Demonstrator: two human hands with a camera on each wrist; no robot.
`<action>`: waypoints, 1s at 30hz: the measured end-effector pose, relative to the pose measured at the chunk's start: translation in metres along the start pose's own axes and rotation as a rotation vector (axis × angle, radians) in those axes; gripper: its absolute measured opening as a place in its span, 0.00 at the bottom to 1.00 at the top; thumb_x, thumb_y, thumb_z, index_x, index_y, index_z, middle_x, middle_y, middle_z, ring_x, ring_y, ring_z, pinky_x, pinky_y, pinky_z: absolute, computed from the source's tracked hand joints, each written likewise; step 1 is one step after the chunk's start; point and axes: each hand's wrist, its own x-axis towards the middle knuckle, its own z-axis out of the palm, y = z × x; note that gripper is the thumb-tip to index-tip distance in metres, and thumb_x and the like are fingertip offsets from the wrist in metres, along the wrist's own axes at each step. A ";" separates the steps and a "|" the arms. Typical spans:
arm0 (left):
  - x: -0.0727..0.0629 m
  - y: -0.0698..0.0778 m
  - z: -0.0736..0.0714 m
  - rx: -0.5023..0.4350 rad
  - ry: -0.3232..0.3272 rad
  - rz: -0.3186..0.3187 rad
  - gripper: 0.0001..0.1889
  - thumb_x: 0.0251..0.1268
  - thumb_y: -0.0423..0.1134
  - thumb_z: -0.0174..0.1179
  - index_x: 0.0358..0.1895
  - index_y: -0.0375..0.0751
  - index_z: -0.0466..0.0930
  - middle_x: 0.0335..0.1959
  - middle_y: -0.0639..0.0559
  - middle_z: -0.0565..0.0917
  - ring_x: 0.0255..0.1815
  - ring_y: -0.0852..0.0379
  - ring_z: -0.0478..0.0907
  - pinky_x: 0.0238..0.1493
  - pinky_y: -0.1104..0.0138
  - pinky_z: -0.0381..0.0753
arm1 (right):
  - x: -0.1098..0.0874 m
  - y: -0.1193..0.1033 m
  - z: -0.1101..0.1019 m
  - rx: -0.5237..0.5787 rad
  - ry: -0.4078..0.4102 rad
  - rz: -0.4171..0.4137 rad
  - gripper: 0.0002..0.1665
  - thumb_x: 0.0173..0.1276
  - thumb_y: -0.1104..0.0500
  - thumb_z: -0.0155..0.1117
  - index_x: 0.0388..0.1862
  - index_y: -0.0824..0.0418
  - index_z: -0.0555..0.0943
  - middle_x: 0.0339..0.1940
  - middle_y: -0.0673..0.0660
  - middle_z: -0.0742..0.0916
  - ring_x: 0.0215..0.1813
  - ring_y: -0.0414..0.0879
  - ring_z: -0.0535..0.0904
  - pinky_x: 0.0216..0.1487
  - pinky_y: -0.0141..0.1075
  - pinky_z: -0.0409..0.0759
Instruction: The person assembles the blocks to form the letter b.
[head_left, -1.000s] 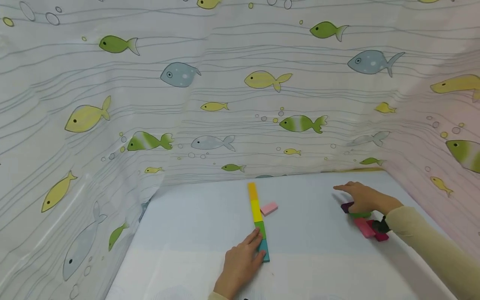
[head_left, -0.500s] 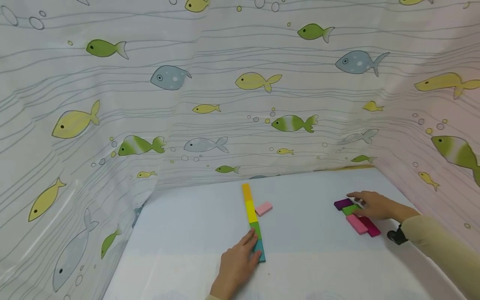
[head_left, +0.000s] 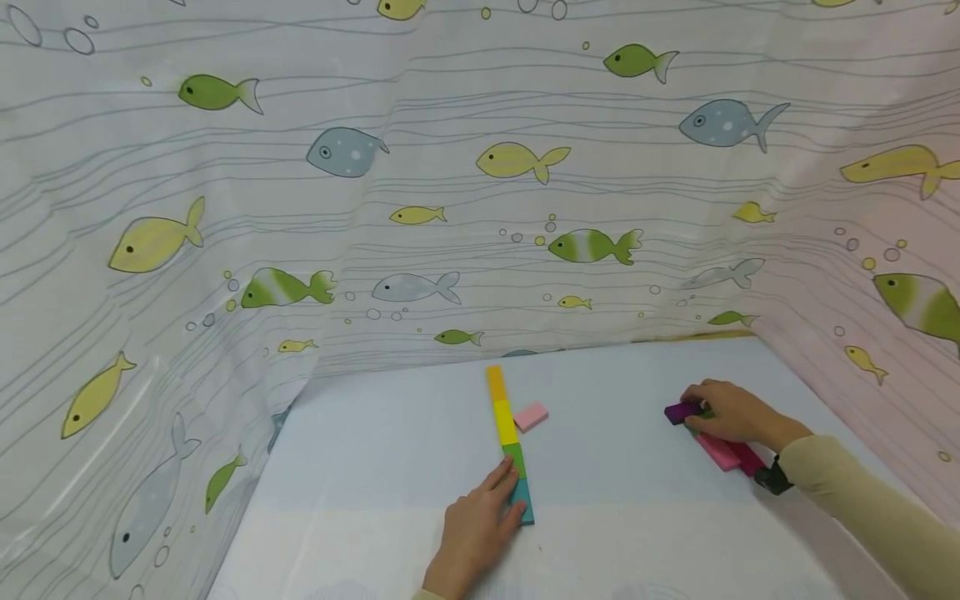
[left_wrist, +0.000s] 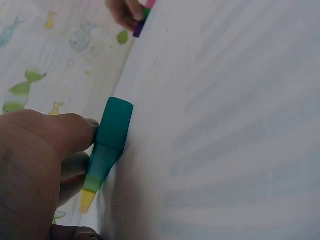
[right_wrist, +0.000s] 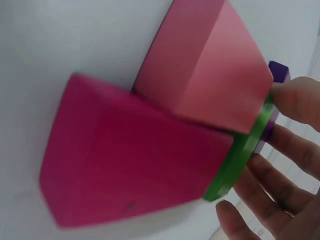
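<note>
A row of flat blocks lies end to end: orange (head_left: 497, 383), yellow (head_left: 506, 422), green (head_left: 513, 454) and teal (head_left: 527, 505). My left hand (head_left: 472, 529) rests at its near end, fingertips on the green block and thumb by the teal one. Over on the right, my right hand (head_left: 731, 412) pinches a purple block (head_left: 680, 413) between thumb and fingers. Beside it another green block (right_wrist: 242, 152) is mostly covered by that hand in the head view. A pink block (right_wrist: 225, 75) and a magenta block (right_wrist: 140, 155) lie side by side against this green block.
A pale pink block (head_left: 532, 416) lies just right of the yellow one. The white table (head_left: 600, 533) ends at a fish-patterned curtain (head_left: 420, 242) at the back and sides. A black wrist device (head_left: 772, 477) sits at the right cuff.
My right hand has moved back, then down onto the purple block, which now sits turned slightly against the group. The left hand stays on the row. The head view has shifted a little.
</note>
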 end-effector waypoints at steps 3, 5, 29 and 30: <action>-0.001 0.001 0.000 -0.001 0.002 0.002 0.28 0.75 0.54 0.65 0.73 0.49 0.80 0.79 0.57 0.74 0.55 0.44 0.90 0.33 0.54 0.86 | 0.004 -0.003 0.002 -0.034 0.010 -0.027 0.21 0.65 0.52 0.78 0.52 0.61 0.87 0.39 0.51 0.87 0.41 0.45 0.82 0.47 0.51 0.86; -0.001 0.001 0.000 0.006 0.009 0.004 0.28 0.75 0.54 0.65 0.73 0.49 0.80 0.79 0.57 0.74 0.54 0.44 0.90 0.32 0.55 0.86 | 0.006 -0.005 0.004 -0.049 0.009 -0.034 0.20 0.65 0.53 0.78 0.52 0.60 0.88 0.40 0.50 0.87 0.40 0.43 0.80 0.47 0.50 0.85; 0.000 0.000 0.000 0.000 0.008 -0.004 0.28 0.75 0.55 0.64 0.72 0.50 0.81 0.79 0.59 0.75 0.52 0.45 0.90 0.27 0.62 0.80 | 0.018 -0.020 0.012 -0.059 0.051 -0.110 0.19 0.62 0.61 0.81 0.51 0.61 0.90 0.41 0.50 0.86 0.41 0.41 0.81 0.46 0.45 0.85; 0.000 0.000 0.000 0.003 0.010 -0.002 0.28 0.74 0.55 0.65 0.72 0.50 0.81 0.79 0.58 0.75 0.51 0.45 0.90 0.27 0.63 0.79 | 0.019 -0.021 0.012 -0.053 0.057 -0.117 0.18 0.61 0.62 0.82 0.51 0.62 0.90 0.40 0.50 0.86 0.41 0.42 0.82 0.46 0.45 0.86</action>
